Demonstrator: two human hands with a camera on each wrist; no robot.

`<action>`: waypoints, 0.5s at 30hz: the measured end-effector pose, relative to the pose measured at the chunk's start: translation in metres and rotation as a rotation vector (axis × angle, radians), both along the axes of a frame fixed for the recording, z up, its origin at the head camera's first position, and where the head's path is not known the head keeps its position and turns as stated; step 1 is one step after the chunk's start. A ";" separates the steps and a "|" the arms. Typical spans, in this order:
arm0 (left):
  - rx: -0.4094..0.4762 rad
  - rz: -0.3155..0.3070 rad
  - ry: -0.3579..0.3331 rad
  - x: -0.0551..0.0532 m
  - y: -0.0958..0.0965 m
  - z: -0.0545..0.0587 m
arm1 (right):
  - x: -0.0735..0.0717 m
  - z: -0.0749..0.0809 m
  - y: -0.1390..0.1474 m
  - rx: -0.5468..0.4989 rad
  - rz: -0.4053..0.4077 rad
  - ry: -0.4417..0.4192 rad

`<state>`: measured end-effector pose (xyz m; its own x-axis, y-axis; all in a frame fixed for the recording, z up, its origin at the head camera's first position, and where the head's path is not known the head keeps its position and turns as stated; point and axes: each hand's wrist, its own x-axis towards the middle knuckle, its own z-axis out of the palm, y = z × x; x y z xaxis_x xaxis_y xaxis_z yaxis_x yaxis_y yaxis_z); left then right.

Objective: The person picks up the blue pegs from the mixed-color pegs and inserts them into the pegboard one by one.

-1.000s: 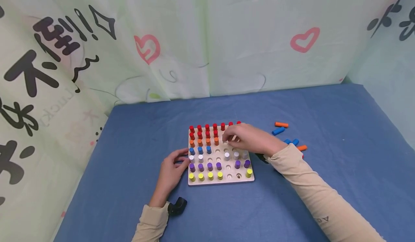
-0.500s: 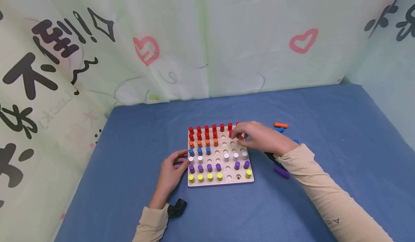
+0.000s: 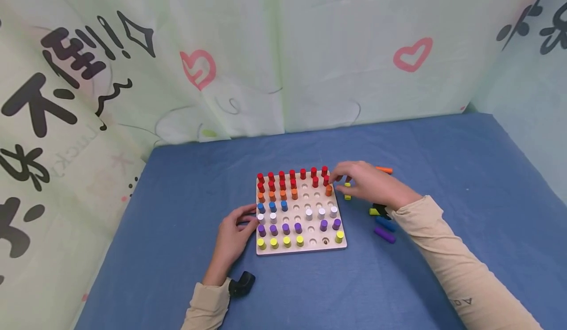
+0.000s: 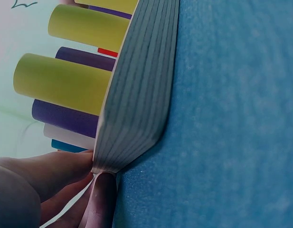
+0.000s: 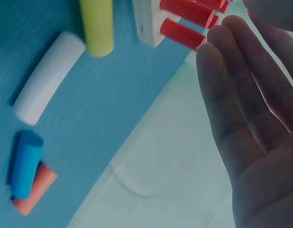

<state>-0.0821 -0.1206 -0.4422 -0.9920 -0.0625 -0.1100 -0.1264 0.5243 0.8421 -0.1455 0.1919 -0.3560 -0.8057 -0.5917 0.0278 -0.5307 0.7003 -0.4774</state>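
Note:
A wooden pegboard (image 3: pixel 319 248) holds rows of upright pegs: red, orange, blue, white, purple and yellow, with bare holes among them. At its left edge my left hand (image 3: pixel 236 231) grips the board; in the left wrist view the fingertips (image 4: pixel 80 164) meet at the corner beside yellow pegs (image 4: pixel 61 84). Just off the right edge is my right hand (image 3: pixel 369 185), fingers loosely bent and nothing held. An orange peg (image 3: pixel 329 190) stands near its fingertips, at the right end of the orange row. One loose yellow peg (image 3: pixel 347 197) lies under that hand.
Loose pegs lie on the blue cloth right of the board: a purple peg (image 3: pixel 384 235), a blue peg (image 3: pixel 385 223) and an orange peg (image 3: pixel 384 170). A white peg (image 5: pixel 49 78) shows in the right wrist view. A patterned curtain (image 3: pixel 336 74) hangs behind the table.
My right hand has moved right, from over the board to beyond its right edge, letting go of the orange peg, which now stands in the board. The left hand has stayed put.

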 end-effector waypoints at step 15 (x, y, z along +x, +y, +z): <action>-0.004 0.000 -0.003 0.000 0.000 -0.001 | -0.007 -0.012 0.026 0.031 -0.049 -0.031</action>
<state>-0.0821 -0.1205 -0.4428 -0.9917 -0.0629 -0.1123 -0.1286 0.5280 0.8394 -0.1530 0.2180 -0.3684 -0.8336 -0.5521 -0.0152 -0.4812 0.7397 -0.4704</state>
